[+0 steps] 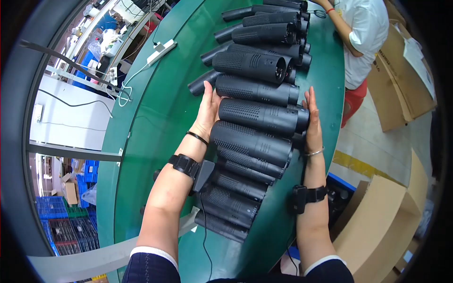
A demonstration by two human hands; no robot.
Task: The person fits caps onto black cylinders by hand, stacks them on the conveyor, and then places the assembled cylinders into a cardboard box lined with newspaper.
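Observation:
A long row of black perforated plastic cylinders [258, 115] lies side by side, some stacked on others, on the green table [160, 113]. At their left ends is my left hand [209, 109], thumb raised and stretched, palm against the cylinders; its other fingers are partly hidden. Against the right ends rests my right hand [313, 123], flat, with fingers extended upward. Neither hand is wrapped round a single cylinder. Farther off, a cylinder with an open end [280, 70] lies on top of the row, and several angled black handle-like parts [203, 83] stick out to the left.
A person in a white shirt [365, 42] is at the table's far right side. Cardboard boxes [377, 221] stand on the floor at right. A white power strip [161, 53] lies on the table's left part. Blue crates [54, 207] sit at lower left, beyond a metal frame.

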